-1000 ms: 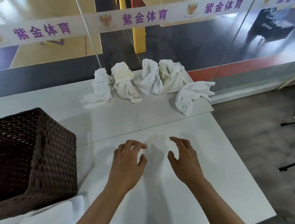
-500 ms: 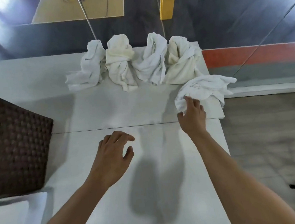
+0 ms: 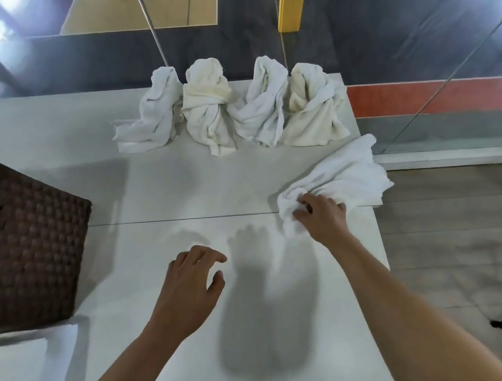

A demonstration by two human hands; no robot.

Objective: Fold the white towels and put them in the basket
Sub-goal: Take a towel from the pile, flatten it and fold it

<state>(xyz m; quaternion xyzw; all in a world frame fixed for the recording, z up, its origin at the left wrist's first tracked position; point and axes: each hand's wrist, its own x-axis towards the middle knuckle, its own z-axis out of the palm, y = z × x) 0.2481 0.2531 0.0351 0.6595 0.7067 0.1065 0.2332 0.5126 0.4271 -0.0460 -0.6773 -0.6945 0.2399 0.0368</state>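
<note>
A crumpled white towel lies at the table's right edge, and my right hand grips its near end. Several more bunched white towels stand in a row at the back of the table. My left hand hovers over the bare table near the middle, fingers curled and apart, holding nothing. The dark brown woven basket stands at the left, its inside hidden from here.
The white table ends just right of the gripped towel, with grey floor beyond. A glass wall runs behind the towel row. Something flat and white lies at the near left, below the basket.
My right hand reached out to the towel at the right edge, closed on it and pulled its near end toward me. My left hand stayed near the middle of the table.
</note>
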